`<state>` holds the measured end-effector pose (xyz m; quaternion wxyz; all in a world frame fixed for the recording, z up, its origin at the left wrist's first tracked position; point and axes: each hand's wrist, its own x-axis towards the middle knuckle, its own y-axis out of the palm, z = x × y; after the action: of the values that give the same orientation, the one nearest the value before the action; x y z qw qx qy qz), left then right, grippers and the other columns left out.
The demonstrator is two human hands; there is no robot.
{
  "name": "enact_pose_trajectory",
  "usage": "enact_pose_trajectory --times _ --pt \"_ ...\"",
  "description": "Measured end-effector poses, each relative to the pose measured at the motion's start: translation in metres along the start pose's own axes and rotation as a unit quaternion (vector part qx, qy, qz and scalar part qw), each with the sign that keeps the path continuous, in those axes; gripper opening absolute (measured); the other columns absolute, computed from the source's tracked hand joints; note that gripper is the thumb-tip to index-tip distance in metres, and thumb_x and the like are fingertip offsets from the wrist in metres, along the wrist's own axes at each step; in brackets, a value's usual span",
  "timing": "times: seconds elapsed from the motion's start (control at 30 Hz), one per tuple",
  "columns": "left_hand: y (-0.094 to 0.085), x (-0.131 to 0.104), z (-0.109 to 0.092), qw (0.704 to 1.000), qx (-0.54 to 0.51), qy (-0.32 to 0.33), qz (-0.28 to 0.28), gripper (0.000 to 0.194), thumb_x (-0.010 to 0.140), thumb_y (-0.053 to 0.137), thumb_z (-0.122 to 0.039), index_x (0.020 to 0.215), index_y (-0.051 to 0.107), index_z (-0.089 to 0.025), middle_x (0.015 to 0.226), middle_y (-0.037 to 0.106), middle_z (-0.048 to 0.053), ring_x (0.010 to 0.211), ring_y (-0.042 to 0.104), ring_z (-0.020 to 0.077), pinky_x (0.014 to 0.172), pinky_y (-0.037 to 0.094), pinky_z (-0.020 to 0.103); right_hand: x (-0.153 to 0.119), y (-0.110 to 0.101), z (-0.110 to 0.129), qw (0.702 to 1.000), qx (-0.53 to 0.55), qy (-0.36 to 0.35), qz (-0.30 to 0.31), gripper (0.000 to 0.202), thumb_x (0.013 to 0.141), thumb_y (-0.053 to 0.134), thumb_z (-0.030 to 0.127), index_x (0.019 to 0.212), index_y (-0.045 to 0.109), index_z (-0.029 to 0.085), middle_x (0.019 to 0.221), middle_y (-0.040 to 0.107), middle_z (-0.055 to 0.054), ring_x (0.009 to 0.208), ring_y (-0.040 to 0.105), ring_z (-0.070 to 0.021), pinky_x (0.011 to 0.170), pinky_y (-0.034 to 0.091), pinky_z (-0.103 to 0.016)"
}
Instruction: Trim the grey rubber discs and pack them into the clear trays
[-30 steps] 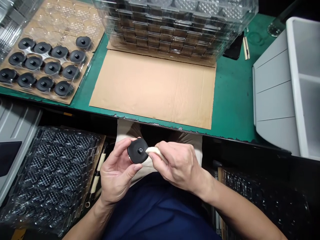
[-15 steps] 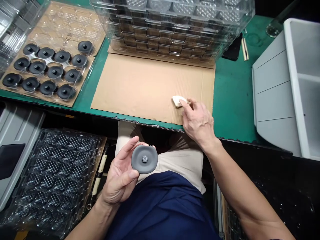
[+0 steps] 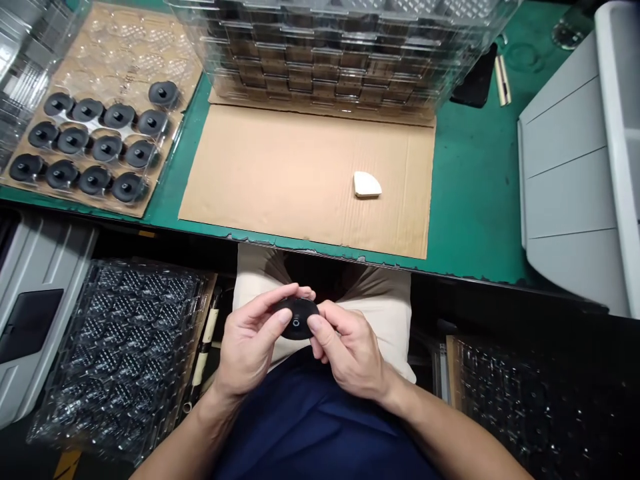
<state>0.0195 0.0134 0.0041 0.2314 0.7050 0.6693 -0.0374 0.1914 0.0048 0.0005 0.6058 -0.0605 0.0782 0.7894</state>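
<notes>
A round black disc (image 3: 299,325) with a small raised centre is held above my lap, in front of the table edge. My left hand (image 3: 257,337) grips its left side, thumb on the face. On its right side, the thumb and fingers of my right hand (image 3: 347,347) pinch the rim. A cream wedge-shaped pad (image 3: 367,185) lies on the right part of the cardboard sheet (image 3: 270,167), touched by neither hand. Similar black discs (image 3: 95,179) sit in rows in a clear tray (image 3: 135,43) at the left of the table.
Stacked clear trays (image 3: 320,60) stand behind the cardboard. A grey bin (image 3: 565,167) is on the right of the green table (image 3: 475,200), near a dark flat object (image 3: 475,83). More trays (image 3: 125,333) lie below the table at left, and others (image 3: 530,393) at lower right.
My right hand has let go of the cream pad and come down to the disc. The disc, now in both hands, is tilted differently. The view has shifted slightly.
</notes>
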Motion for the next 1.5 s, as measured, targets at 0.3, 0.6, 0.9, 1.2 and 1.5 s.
enact_pose_trajectory --times 0.3,0.6,0.9,1.2,1.5 --pt "0.012 0.0 0.011 0.994 -0.075 -0.027 0.08 0.053 0.096 0.068 -0.023 0.147 0.056 -0.03 0.139 0.068 0.011 0.115 0.069 0.0236 0.098 0.057 0.035 -0.006 0.006 -0.003 0.994 0.079 0.063 -0.048 0.037 0.109 0.047 0.045 0.087 0.058 0.018 0.063 0.059 0.003 0.048 0.054 -0.0075 0.048 0.044 -0.017" --pt "0.02 -0.001 0.014 0.996 -0.026 -0.04 -0.069 0.013 0.086 0.081 -0.03 0.091 0.077 -0.019 0.085 0.078 0.004 0.067 0.071 0.0148 0.06 0.058 0.023 -0.014 0.017 -0.003 0.999 -0.005 -0.039 -0.007 0.041 0.111 0.042 0.036 0.078 0.058 0.018 0.058 0.06 0.001 0.048 0.057 -0.0085 0.051 0.045 -0.019" --pt "0.016 0.0 0.013 0.979 -0.174 -0.106 -0.008 0.039 0.092 0.068 -0.027 0.131 0.073 -0.023 0.134 0.073 0.01 0.119 0.069 0.0234 0.102 0.054 0.032 -0.009 0.016 -0.01 0.987 0.119 0.086 -0.061 0.05 0.108 0.048 0.052 0.072 0.056 0.018 0.051 0.059 0.003 0.038 0.051 -0.0069 0.044 0.041 -0.017" --pt "0.02 -0.007 0.016 0.995 -0.09 -0.042 0.008 0.067 0.085 0.078 -0.019 0.146 0.057 -0.036 0.12 0.071 0.004 0.07 0.07 0.0105 0.056 0.059 0.018 -0.01 0.023 -0.014 0.99 0.114 0.059 -0.056 0.049 0.11 0.043 0.05 0.078 0.058 0.017 0.059 0.065 -0.001 0.045 0.061 -0.0102 0.048 0.049 -0.02" --pt "0.017 0.011 0.012 0.974 -0.121 -0.159 -0.105 0.028 0.082 0.082 -0.033 0.102 0.08 -0.014 0.084 0.078 0.007 0.06 0.07 0.0142 0.055 0.058 0.023 -0.012 0.024 -0.016 0.994 0.084 0.067 -0.018 0.046 0.109 0.048 0.048 0.075 0.057 0.017 0.058 0.067 -0.001 0.045 0.062 -0.0101 0.048 0.049 -0.018"
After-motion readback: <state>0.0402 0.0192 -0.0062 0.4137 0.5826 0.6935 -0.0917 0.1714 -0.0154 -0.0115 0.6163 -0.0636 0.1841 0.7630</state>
